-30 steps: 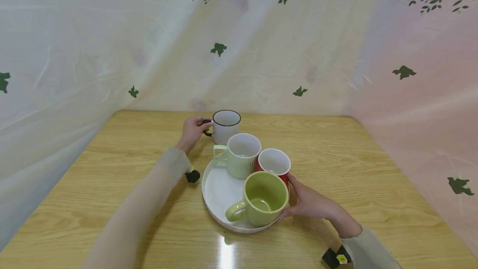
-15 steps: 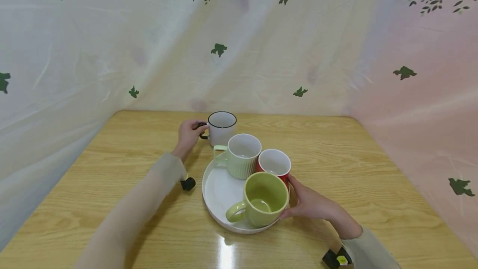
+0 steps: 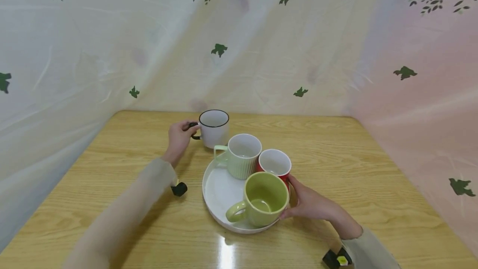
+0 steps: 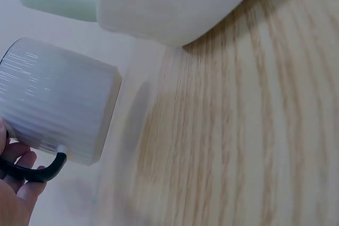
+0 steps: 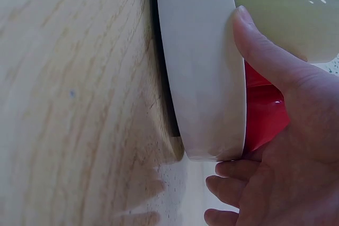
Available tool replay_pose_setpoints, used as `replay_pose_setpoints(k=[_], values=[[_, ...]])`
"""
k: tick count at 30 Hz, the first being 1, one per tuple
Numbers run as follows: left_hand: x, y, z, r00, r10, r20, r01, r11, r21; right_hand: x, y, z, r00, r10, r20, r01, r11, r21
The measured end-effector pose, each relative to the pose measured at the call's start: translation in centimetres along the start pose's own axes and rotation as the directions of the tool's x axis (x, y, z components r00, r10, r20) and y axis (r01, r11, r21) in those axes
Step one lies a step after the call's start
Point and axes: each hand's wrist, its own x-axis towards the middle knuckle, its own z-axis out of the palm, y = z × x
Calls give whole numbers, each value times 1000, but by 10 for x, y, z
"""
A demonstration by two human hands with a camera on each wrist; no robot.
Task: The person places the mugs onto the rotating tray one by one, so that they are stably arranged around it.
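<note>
My left hand [image 3: 178,139] pinches the black handle [image 4: 45,172] of a white mug [image 3: 214,134] with a black rim, behind the tray's left side. In the left wrist view, that mug's base appears raised off the table. A round white tray [image 3: 220,192] bears a ribbed pale-green mug [image 3: 240,167], a red cup [image 3: 286,177] with a white inside, and a yellow-green mug [image 3: 257,217]. At the tray's right side, my right hand [image 3: 311,203] rests with thumb [image 5: 259,48] and fingers spread along its wall [image 5: 204,67]. The yellow-green mug partly hides the red cup.
The wooden table [image 3: 354,165] extends to both sides of the tray. A pale cloth [image 3: 261,61] with printed leaves hangs around its back and sides. The pale-green mug's handle [image 3: 219,152] juts left, close to the white mug.
The white mug has moved left and slightly nearer in my left hand, away from the tray's back. My right hand, the tray and the mugs on it have stayed put.
</note>
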Motion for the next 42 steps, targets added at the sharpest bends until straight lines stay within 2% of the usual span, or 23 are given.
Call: replay_pose_setpoints(k=[6,11,17,20,28,34,42], values=[[-7,6,-12,999,-34,9,34,999,-7,1,0,1,1000,-6,-3,6,1000,-3],[-13,8,-21,1000,-6,-14,6,999,-36,0,-1,1,1000,17,-5,-17,1000,3],[-23,10,-34,1000,8,-30,-8,1000,8,0,-2,2,1000,6,-8,-6,1000,7],[-27,10,-41,1000,9,-19,-8,1000,26,0,-2,2,1000,5,-10,-5,1000,2],[-42,14,-54,999,21,-29,-21,1000,5,-2,-2,2,1000,4,-21,-5,1000,-9],[-54,17,-62,1000,4,-24,-4,1000,18,-3,-2,3,1000,4,-17,-4,1000,1],[-69,24,-70,1000,13,-12,-13,1000,-14,-3,-1,3,999,-20,-27,19,1000,-13]])
